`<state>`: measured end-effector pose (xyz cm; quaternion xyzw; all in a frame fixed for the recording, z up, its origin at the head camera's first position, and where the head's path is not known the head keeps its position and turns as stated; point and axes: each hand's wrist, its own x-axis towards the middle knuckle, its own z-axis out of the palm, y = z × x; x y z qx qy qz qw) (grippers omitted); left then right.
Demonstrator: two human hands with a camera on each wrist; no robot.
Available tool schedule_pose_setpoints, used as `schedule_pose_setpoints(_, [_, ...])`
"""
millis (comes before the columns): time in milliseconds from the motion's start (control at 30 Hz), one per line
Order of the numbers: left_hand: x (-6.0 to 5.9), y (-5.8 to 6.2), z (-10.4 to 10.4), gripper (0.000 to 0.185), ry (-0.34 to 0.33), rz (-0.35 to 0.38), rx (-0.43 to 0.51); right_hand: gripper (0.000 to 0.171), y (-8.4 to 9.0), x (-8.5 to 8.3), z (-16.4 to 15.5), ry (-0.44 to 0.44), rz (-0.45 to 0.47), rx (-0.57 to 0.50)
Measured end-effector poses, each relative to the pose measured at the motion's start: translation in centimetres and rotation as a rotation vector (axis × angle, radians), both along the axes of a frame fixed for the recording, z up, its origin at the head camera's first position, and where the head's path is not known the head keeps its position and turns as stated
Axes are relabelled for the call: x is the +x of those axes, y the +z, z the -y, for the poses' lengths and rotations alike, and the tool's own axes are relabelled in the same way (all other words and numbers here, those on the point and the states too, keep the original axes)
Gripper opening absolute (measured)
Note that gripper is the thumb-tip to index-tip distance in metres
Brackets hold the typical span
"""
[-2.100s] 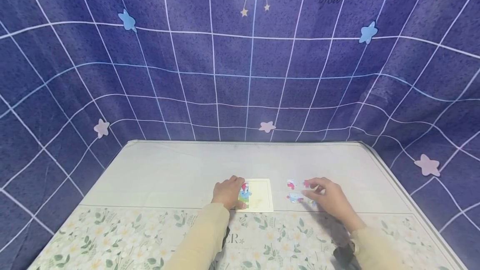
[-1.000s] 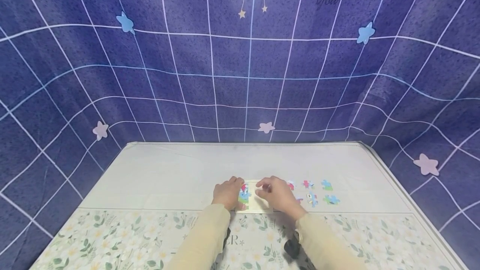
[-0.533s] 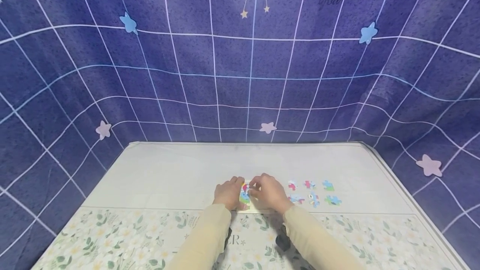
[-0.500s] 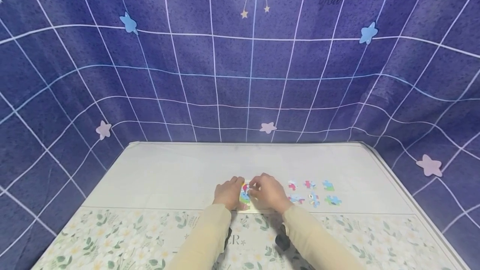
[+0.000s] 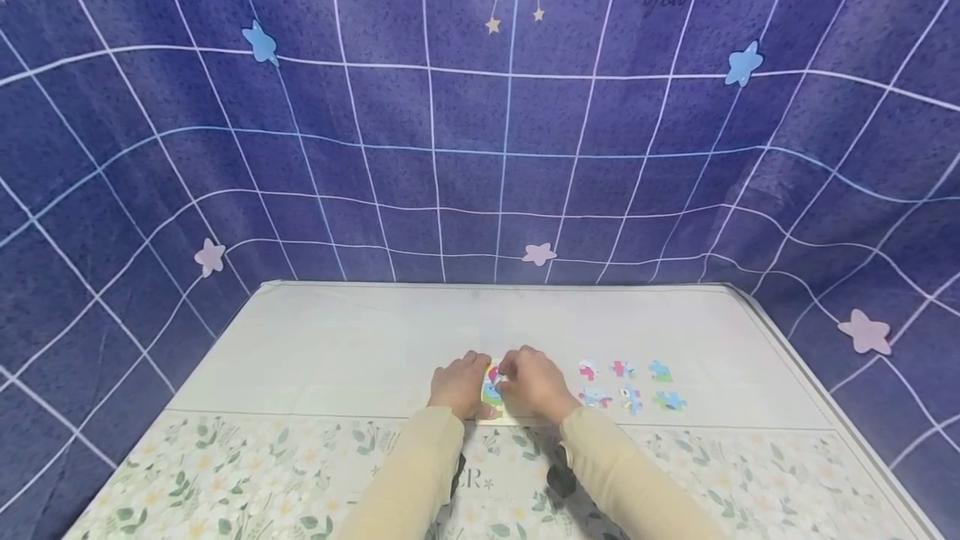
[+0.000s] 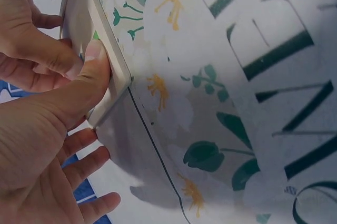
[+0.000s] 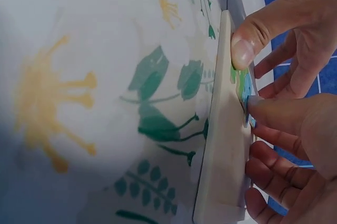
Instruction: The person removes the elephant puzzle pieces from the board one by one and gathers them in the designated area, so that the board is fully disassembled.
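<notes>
In the head view, my left hand (image 5: 459, 386) grips the left side of a pale puzzle tray (image 5: 513, 421). Its thumb presses near the corner of the tray rim (image 6: 113, 50) in the left wrist view. Joined puzzle pieces (image 5: 491, 392) in blue, green and red show between both hands. From the right, my right hand (image 5: 536, 383) reaches over the tray, thumb and fingers drawn together. In the right wrist view, its thumb meets a blue-coloured puzzle piece (image 7: 247, 109) among the pieces; the fingers curl alongside, largely hiding it.
Loose puzzle pieces lie right of the tray in two rows, including a red-and-white piece (image 5: 587, 370) and a blue-green piece (image 5: 670, 400). A flower-print cloth (image 5: 300, 473) covers the near table. A blue grid curtain (image 5: 465, 107) hangs behind and around it.
My right hand has moved left from the loose pieces to the tray, settling against the joined pieces. Over the last half second it barely shifts. My left hand stays on the tray.
</notes>
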<state>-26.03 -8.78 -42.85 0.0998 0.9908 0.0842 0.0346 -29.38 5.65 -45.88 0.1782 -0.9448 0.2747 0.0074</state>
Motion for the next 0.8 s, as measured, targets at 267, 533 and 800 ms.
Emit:
schedule_pose_setpoints(267, [0.1, 0.0, 0.0, 0.079, 0.003, 0.0, -0.004, 0.021, 0.0, 0.0, 0.1, -0.004, 0.006, -0.003])
schedule_pose_setpoints(533, [0.3, 0.4, 0.0, 0.079, 0.007, 0.005, -0.001, 0.016, 0.0, -0.1, -0.2, -0.013, -0.051, 0.015])
schedule_pose_setpoints(800, [-0.4, -0.8, 0.2, 0.08, 0.009, -0.004, 0.003, 0.03, 0.3, -0.5, 0.1, 0.004, -0.099, 0.044])
